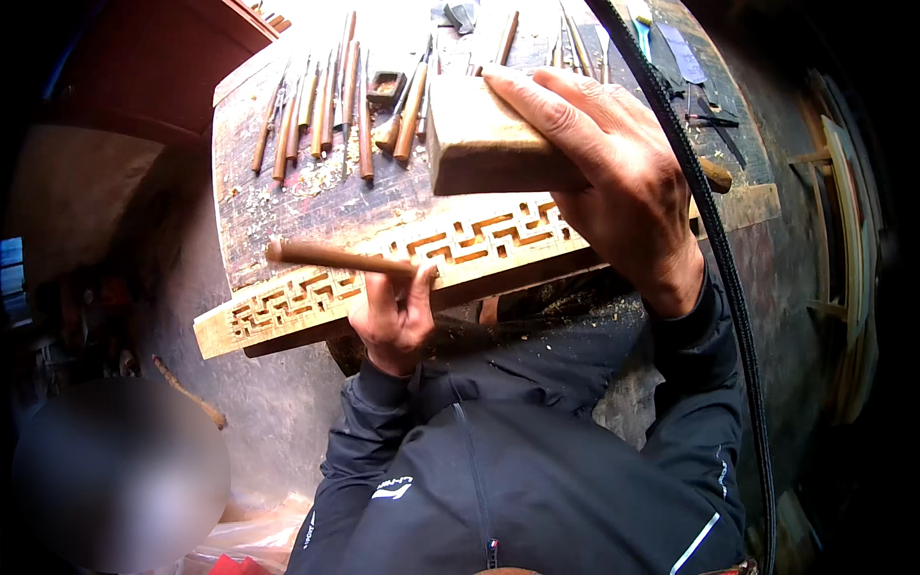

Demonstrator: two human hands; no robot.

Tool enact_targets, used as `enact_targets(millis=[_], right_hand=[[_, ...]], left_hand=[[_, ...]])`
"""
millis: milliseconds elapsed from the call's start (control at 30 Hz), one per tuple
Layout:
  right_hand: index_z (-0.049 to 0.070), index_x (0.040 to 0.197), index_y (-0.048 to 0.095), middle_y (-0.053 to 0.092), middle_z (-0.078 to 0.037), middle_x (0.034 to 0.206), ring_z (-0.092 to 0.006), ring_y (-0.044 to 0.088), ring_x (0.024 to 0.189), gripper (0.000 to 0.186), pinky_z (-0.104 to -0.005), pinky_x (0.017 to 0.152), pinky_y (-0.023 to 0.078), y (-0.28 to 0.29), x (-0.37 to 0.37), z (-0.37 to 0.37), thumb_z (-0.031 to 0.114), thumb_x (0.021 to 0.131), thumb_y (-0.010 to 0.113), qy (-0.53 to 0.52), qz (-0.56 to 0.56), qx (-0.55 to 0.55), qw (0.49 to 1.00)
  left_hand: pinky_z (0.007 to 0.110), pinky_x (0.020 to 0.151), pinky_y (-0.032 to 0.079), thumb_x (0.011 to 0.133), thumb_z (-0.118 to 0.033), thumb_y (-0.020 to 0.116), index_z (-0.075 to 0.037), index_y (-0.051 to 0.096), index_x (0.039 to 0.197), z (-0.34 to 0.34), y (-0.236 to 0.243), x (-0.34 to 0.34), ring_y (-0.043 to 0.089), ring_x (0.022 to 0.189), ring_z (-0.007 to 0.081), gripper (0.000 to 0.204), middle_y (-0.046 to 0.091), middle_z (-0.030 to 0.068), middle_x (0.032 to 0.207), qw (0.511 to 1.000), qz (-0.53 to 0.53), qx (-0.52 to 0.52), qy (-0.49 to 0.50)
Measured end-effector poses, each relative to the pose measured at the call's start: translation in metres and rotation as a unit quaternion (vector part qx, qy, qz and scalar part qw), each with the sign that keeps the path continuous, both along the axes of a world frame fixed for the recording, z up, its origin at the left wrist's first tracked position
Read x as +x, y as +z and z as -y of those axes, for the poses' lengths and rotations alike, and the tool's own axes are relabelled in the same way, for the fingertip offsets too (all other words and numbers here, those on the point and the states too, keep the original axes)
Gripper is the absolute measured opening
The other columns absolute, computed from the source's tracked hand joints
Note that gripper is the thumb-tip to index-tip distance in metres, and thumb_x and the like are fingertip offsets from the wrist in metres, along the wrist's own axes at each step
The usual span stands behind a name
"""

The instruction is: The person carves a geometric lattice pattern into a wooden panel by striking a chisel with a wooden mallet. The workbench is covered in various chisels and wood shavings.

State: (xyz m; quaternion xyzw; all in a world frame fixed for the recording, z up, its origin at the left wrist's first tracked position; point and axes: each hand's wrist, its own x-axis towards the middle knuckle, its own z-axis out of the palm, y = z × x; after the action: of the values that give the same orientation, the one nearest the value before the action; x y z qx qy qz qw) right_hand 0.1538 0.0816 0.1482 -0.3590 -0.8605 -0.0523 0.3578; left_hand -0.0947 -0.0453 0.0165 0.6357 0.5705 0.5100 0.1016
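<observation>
My left hand (391, 321) is closed around a chisel (335, 257) over the carved board, its wooden handle pointing left. The chisel's blade cannot be made out. Farther up and to the right, my right hand (623, 158) grips a thick, blocky wooden mallet (503, 153), fingers over its top; a rounded wooden handle end (714, 174) shows beyond that hand. Below both hands lies a long pale wooden board (218, 331) with angular lattice openings cut through it. The raised mallet and right hand hide part of the board.
Several wooden-handled chisels (321, 110) lie across the workbench (240, 206) among shavings, beside a small dark square box (386, 86). A brush (642, 34) lies far right. A thick black cord (704, 192) crosses the view at right. Boards (848, 240) lean at the right.
</observation>
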Motion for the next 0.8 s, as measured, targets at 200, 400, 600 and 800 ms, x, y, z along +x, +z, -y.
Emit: enact_targets(millis=[200, 400, 600, 800], right_hand=[[0.014, 0.142, 0.073, 0.077, -0.016, 0.126, -0.0350, 0.076, 0.107, 0.069, -0.0425, 0.092, 0.061, -0.038, 0.012, 0.005, -0.001, 0.074, 0.083, -0.055, 0.019, -0.047, 0.997], [0.016, 0.140, 0.074, 0.078, -0.013, 0.117, -0.0303, 0.076, 0.097, 0.050, -0.0403, 0.080, 0.060, -0.072, 0.029, 0.016, 0.022, 0.090, 0.079, -0.092, 0.028, -0.039, 0.995], [0.019, 0.144, 0.072, 0.077, -0.013, 0.124, -0.0329, 0.076, 0.105, 0.076, -0.0418, 0.089, 0.061, -0.091, 0.040, 0.023, -0.002, 0.072, 0.084, -0.133, 0.017, -0.083, 0.987], [0.016, 0.142, 0.071, 0.077, -0.014, 0.126, -0.0341, 0.076, 0.111, 0.076, -0.0423, 0.095, 0.060, -0.101, 0.042, 0.024, -0.002, 0.070, 0.087, -0.127, -0.038, -0.132, 0.982]], left_hand=[[0.037, 0.071, 0.067, 0.095, 0.003, 0.082, 0.001, 0.062, 0.123, 0.013, -0.006, -0.004, 0.083, 0.084, 0.0308, 0.035, 0.080, 0.0189, 0.095, 0.984, -0.111, 0.108, -0.090], [0.039, 0.075, 0.069, 0.096, 0.001, 0.081, 0.001, 0.059, 0.118, 0.015, -0.010, -0.005, 0.083, 0.085, 0.0312, 0.031, 0.081, 0.0200, 0.098, 0.983, -0.127, 0.122, -0.052], [0.033, 0.069, 0.066, 0.100, 0.009, 0.073, 0.005, 0.060, 0.122, 0.004, 0.006, -0.014, 0.079, 0.084, 0.0259, 0.026, 0.077, 0.0244, 0.101, 0.994, -0.002, 0.080, 0.081], [0.033, 0.075, 0.068, 0.103, 0.005, 0.071, 0.003, 0.056, 0.140, -0.004, 0.011, -0.003, 0.077, 0.084, 0.0222, 0.040, 0.076, 0.0181, 0.102, 0.937, 0.347, -0.008, 0.049]])
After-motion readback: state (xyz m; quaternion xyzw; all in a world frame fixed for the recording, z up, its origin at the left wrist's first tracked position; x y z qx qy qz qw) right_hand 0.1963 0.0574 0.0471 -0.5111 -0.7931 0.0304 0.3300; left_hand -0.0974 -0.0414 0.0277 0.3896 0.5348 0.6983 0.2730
